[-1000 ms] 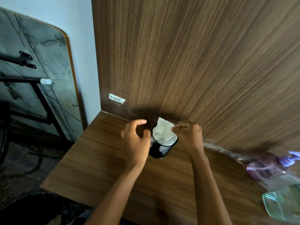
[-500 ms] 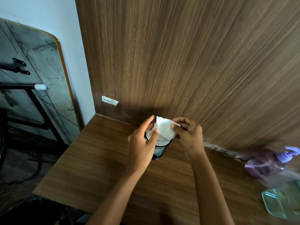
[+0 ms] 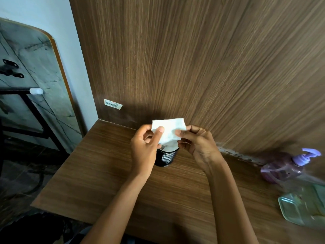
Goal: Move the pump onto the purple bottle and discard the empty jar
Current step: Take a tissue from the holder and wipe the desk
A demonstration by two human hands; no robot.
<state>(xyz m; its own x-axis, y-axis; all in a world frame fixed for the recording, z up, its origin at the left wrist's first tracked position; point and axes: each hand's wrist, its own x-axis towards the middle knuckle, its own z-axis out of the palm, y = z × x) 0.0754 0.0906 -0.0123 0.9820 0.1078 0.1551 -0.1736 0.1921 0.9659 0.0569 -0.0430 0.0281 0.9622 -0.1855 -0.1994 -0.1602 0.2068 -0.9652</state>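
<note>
Head view
Left hand: thumb and fingers pinched on the left edge of a white tissue, held above a black mesh cup.
Right hand: fingertips closed on the right edge of the same tissue, so the sheet is stretched between both hands.
Black mesh cup: stands upright on the counter, near the far wood-grain wall; more white tissue fills its mouth, and the lower end of the held sheet reaches down to it.
Purple bottle: far right on the counter, well apart from the hands, blurred; see-through purple body, contents not clear.
Pump: pale violet, seated on top of the purple bottle, spout pointing right.
Green container: see-through pale green, at the near right edge of the counter, just beside the purple bottle; too blurred to tell what is in it.
Sticker: small white barcode label on the wall, left of the cup.
</note>
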